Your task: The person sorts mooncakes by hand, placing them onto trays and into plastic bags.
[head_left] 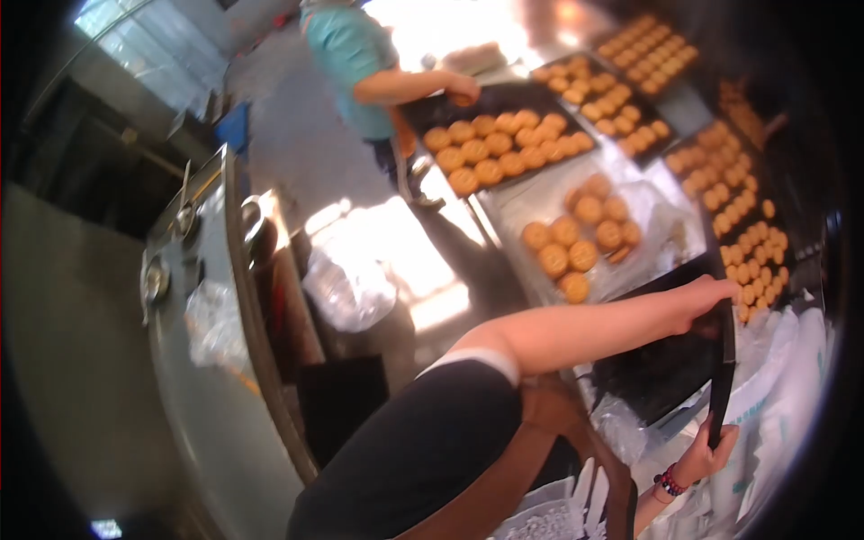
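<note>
Both our hands are closed narrowly on one dark tray (726, 364), seen nearly edge-on at near right: left hand (706, 301) at its far end, right hand (706, 453) at its near end. Contents, if any, cannot be told.

State of things: work looks well along, by our judgement. Golden rounds (488, 171) lie in rows on the far tray (432, 112), where another person's hand (463, 87) rests near the rim. More trays (759, 183) at far right carry rounds, some in neat rows, smaller ones more crowded. Outside those rows, a loose cluster (565, 231) sits on the pale lined surface (515, 205) in the middle, partly overlapping, beside crumpled clear film (670, 227).

Other containers: on the left counter (193, 400), a metal bowl (157, 280), contents too blurred to read, and a clear bag (216, 324).
</note>
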A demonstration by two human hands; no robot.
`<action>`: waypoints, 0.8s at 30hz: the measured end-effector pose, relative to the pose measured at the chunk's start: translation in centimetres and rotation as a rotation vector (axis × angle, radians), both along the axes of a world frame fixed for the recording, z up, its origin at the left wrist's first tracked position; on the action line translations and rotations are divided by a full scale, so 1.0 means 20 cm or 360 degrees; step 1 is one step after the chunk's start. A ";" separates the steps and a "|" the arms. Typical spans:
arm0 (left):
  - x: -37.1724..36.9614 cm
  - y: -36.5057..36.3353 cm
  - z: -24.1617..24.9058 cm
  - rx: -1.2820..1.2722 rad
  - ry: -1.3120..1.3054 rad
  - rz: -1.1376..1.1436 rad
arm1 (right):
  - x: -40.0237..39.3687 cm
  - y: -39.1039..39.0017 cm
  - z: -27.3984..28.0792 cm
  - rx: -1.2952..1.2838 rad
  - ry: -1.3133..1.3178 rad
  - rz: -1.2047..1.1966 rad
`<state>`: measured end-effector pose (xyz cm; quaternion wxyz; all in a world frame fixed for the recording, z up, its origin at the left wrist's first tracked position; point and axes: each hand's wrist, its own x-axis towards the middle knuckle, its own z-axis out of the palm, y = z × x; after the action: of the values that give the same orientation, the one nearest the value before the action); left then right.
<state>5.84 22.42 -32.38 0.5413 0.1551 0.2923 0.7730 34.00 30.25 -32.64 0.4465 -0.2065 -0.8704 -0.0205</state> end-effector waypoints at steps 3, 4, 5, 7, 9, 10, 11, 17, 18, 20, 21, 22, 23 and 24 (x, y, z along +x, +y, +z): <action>0.00 -0.18 0.23 0.0016 0.0160 -0.0026 | -0.01 -0.05 0.07 0.0241 0.0130 -0.0011; -0.01 -0.24 0.28 0.0013 0.0228 -0.0013 | 0.00 -0.12 0.11 0.0081 0.0092 0.0081; -0.01 -0.33 0.35 0.0031 0.0271 -0.0045 | 0.02 -0.18 0.16 -0.0082 0.0061 0.0162; -0.01 -0.51 0.50 -0.0040 0.0346 0.0140 | -0.02 -0.27 0.20 0.0114 0.0142 0.0158; -0.03 -0.69 0.59 -0.0003 0.0455 0.0163 | 0.02 -0.28 0.20 0.0041 0.0203 0.0135; -0.05 -0.78 0.62 0.0052 0.0511 0.0180 | 0.04 -0.28 0.20 0.0005 0.0235 0.0125; -0.06 -0.86 0.65 0.0164 0.0389 0.0217 | 0.04 -0.28 0.24 0.0110 0.0230 0.0142; -0.18 -1.52 0.74 0.0332 0.0249 0.0537 | -0.11 -0.33 0.52 0.0359 0.0342 0.0590; -0.16 -1.62 0.75 0.0393 0.0257 0.0624 | -0.17 -0.37 0.58 0.0357 0.0355 0.0612; -0.07 -1.84 0.74 0.0355 0.0246 0.0859 | -0.27 -0.43 0.67 0.0281 0.0237 0.0989; -0.01 -1.96 0.72 0.0246 0.0226 0.1005 | -0.34 -0.47 0.74 0.0344 0.0219 0.1107; 0.02 -2.09 0.63 0.0094 0.0228 0.1208 | -0.38 -0.48 0.78 0.0338 0.0144 0.1199; 0.08 -2.20 0.55 -0.0023 0.0263 0.1409 | -0.42 -0.51 0.84 0.0338 -0.0004 0.1441; 0.16 -2.33 0.46 -0.0145 0.0291 0.1616 | -0.47 -0.53 0.90 0.0339 -0.0158 0.1689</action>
<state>8.95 -24.20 -23.19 0.0764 0.0369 0.4101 0.9081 24.68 19.66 -14.68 0.3723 0.3090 -0.8682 0.1100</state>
